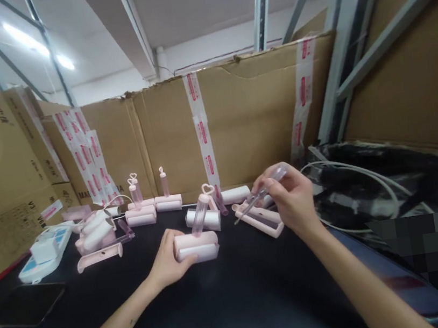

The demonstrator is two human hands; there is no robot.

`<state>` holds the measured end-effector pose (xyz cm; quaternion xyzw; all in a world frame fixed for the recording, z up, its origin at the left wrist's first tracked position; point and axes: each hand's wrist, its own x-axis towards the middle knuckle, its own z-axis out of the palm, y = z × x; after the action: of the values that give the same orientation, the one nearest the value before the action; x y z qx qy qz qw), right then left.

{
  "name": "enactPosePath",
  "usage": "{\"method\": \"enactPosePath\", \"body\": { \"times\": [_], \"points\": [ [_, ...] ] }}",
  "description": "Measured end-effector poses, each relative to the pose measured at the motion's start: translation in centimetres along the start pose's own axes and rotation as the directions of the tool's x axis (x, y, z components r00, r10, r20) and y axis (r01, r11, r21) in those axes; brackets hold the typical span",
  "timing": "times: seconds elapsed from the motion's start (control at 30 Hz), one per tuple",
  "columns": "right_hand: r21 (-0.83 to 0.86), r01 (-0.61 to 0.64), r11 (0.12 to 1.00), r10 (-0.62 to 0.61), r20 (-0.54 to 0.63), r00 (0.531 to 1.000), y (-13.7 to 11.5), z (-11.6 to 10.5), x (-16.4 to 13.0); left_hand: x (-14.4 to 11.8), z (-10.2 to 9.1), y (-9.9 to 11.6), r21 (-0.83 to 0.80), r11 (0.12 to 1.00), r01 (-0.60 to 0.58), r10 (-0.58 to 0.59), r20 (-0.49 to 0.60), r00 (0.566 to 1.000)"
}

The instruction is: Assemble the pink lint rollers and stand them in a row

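Observation:
My left hand (169, 260) is closed on the head of a pink lint roller (196, 241). Its clear handle tilts up and ends in a heart-shaped loop. In my right hand (292, 194) is a screwdriver (254, 200) with a see-through handle, its tip pointing down and left. Below that tip, a pink open roller cover (260, 220) lies on the black table (238, 302). A white roll (206, 219) rests just behind the lint roller, and another white roll (235, 195) lies farther back.
Several pink lint rollers (141, 215) stand at the back left. Beside them are loose rolls and parts (96, 230), a pink cover (99, 257), a white power strip (48, 256) and a dark flat panel (25, 305). Cardboard walls (170, 138) enclose the back; black plastic and cables (369, 186) lie right.

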<state>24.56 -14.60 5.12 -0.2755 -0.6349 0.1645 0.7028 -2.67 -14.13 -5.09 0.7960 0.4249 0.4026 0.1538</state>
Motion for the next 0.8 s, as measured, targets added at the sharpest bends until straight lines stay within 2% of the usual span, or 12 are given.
{"method": "enactPosePath", "body": {
  "times": [0.07, 0.17, 0.23, 0.3, 0.33, 0.37, 0.47, 0.53, 0.7, 0.77, 0.8],
  "points": [
    [0.023, 0.089, 0.996, -0.088, -0.049, 0.995, -0.8, 0.9, -0.8, -0.6, 0.4, 0.0, -0.013, 1.0, 0.022, -0.022, 0.015, 1.0],
    [-0.036, 0.243, 0.969, -0.245, -0.083, 0.966, -1.0, 2.1, -1.8, -1.0, 0.3, 0.3, -0.002, 1.0, 0.01, -0.01, 0.034, 0.999],
    [-0.115, 0.399, 0.91, -0.41, -0.097, 0.907, -0.7, 2.6, -2.3, -1.0, 0.1, 0.5, 0.008, 1.0, 0.006, -0.006, 0.045, 0.999],
    [-0.212, 0.538, 0.816, -0.565, -0.095, 0.819, -0.2, 2.8, -2.6, -1.0, 0.0, 0.6, 0.011, 1.0, 0.003, -0.003, 0.051, 0.999],
    [-0.25, 0.575, 0.779, -0.605, -0.059, 0.794, 0.0, 2.8, -2.6, -1.0, 0.0, 0.6, 0.011, 1.0, -0.003, 0.002, 0.053, 0.999],
    [-0.281, 0.589, 0.758, -0.613, 0.002, 0.79, 0.1, 2.8, -2.7, -1.0, 0.0, 0.6, 0.009, 1.0, -0.014, 0.014, 0.056, 0.998],
    [-0.377, 0.564, 0.735, -0.491, 0.278, 0.825, 0.4, 2.8, -2.6, -1.1, 0.0, 0.5, -0.02, 0.998, -0.064, 0.066, 0.062, 0.996],
    [-0.466, 0.558, 0.687, -0.4, 0.398, 0.825, 0.8, 2.7, -2.4, -1.1, 0.0, 0.7, -0.07, 0.994, -0.078, 0.083, 0.068, 0.994],
    [-0.632, 0.639, 0.439, -0.275, 0.582, 0.765, 3.0, 1.7, -1.4, -0.4, -1.0, 1.8, -0.224, 0.973, 0.061, -0.026, 0.155, 0.988],
    [-0.655, 0.641, 0.401, -0.2, 0.62, 0.759, 4.3, 0.9, -1.0, -0.2, -1.8, 2.0, -0.322, 0.938, 0.13, -0.063, 0.208, 0.976],
    [-0.677, 0.615, 0.405, -0.161, 0.609, 0.776, 5.0, 0.4, -0.8, -0.1, -2.2, 1.9, -0.375, 0.913, 0.163, -0.073, 0.241, 0.968]
  ]
}}
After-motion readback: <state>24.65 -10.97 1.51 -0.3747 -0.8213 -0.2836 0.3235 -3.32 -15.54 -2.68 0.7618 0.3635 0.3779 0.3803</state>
